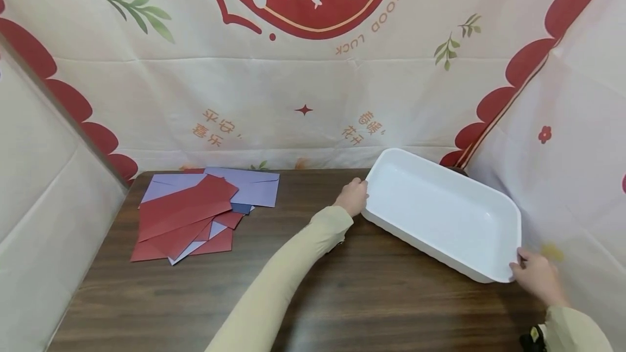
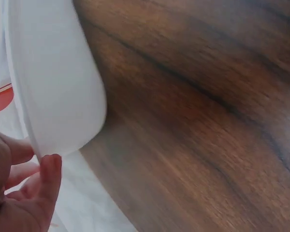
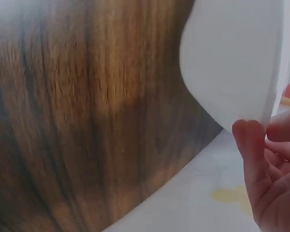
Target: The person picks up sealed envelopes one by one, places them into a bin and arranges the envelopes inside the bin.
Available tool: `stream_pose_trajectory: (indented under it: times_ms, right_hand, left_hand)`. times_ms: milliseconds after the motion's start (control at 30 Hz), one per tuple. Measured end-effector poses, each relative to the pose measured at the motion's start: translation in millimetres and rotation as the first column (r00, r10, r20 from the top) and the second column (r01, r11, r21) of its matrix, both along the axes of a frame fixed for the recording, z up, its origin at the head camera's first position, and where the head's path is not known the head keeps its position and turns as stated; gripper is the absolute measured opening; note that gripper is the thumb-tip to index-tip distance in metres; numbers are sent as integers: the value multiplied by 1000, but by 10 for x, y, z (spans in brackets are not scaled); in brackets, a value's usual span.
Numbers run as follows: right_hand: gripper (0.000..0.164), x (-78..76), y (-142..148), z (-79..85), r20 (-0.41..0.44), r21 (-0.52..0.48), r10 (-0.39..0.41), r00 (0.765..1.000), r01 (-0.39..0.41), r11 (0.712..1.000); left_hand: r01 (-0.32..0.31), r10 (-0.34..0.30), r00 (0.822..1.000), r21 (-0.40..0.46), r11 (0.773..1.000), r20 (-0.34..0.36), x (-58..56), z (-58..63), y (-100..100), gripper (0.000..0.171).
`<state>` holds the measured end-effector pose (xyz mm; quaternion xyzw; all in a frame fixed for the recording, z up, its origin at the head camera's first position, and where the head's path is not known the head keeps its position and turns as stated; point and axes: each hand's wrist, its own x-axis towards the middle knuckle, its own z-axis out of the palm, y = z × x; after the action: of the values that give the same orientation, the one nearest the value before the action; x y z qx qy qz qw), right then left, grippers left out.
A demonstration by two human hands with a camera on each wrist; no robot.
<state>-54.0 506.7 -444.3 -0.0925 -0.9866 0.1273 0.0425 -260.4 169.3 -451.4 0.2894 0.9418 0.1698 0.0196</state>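
A white rectangular plastic tray (image 1: 440, 205) with a raised rim is at the right of the table, set at a slant, with nothing in it. My left hand (image 1: 352, 196) pinches the rim at its left end; the left wrist view shows thumb and fingers (image 2: 50, 174) on both sides of the edge. At the opposite end my right hand (image 1: 538, 276) pinches the rim near the front right corner, its fingertips (image 3: 249, 133) against the outer wall in the right wrist view. Whether the tray's underside touches the table cannot be told.
On the left of the brown wooden table (image 1: 195, 297) lies a loose pile of red envelopes (image 1: 186, 208) and lilac envelopes (image 1: 259, 186), with a bit of dark blue showing. White printed cloth (image 1: 274, 86) hangs behind the table and along both sides, close to the tray at right.
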Motion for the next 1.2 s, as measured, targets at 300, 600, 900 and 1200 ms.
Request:
stream_pose_trajectory:
  times_ms: [300,600,900,1200]
  right_hand:
    - [35,-235,-39,28,61,11,37,997,-38,999]
    - [33,-411,-56,39,81,-3,88,993,-88,996]
    - [42,-557,-258,9,52,-13,82,995,-81,997]
    - [41,-686,-414,1,29,-30,125,992,-125,992]
  left_hand:
    - [-55,58,995,-43,998,75,66,91,-138,17]
    - [-75,73,992,14,997,100,197,45,-388,17]
    - [-97,90,992,84,992,83,271,3,-726,23]
    - [-109,104,992,86,990,68,378,-21,-980,27]
